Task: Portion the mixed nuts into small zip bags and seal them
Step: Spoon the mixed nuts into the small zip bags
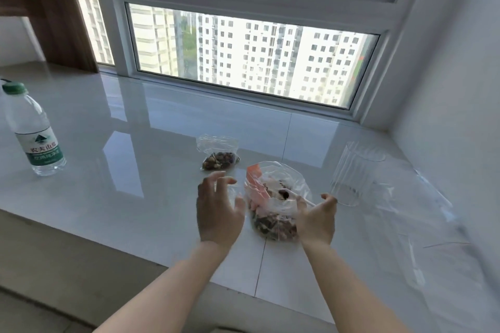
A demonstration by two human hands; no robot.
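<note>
One small bag (218, 155) of nuts lay filled on the bench (135, 143) just behind the big nut bag (276, 205), and whether it was sealed I could not tell. Beside the big bag, the left hand (219, 211) held a clear bag, fingers (216, 177) loosely curled on it, while the right hand (315, 217) pinched a white spoon (293, 196) dipped into the nuts. More portions likely remained, since the big bag was still well stocked.
</note>
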